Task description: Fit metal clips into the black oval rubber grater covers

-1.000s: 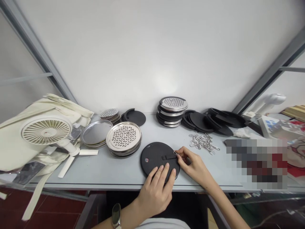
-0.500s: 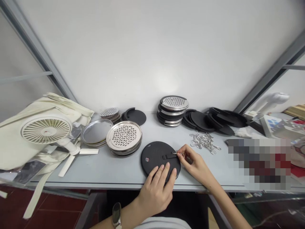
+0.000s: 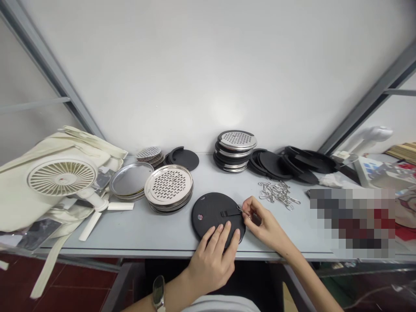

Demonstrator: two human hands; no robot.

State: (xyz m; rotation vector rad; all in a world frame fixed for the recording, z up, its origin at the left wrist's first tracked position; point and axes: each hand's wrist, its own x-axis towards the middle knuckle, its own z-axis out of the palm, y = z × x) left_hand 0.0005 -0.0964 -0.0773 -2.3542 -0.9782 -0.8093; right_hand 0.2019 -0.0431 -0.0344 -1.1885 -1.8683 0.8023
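Observation:
A round black disc [image 3: 211,210] lies flat near the table's front edge, with a short black strap across its right side. My left hand [image 3: 212,255] rests on the disc's near rim, fingers stretched flat on it. My right hand [image 3: 264,223] is at the disc's right edge, its fingertips pinched on a small metal ring [image 3: 242,209] at the strap's end. A pile of several loose metal rings [image 3: 277,193] lies just beyond my right hand.
Perforated steel discs [image 3: 169,186] and plain steel pans [image 3: 128,184] are stacked left of the black disc. At the back stand a mixed stack [image 3: 235,149] and black discs [image 3: 292,164]. A white fan [image 3: 61,177] on cloth bags sits far left.
My right hand's fingers have shifted slightly at the strap's end with the ring. My left hand and the disc have stayed put.

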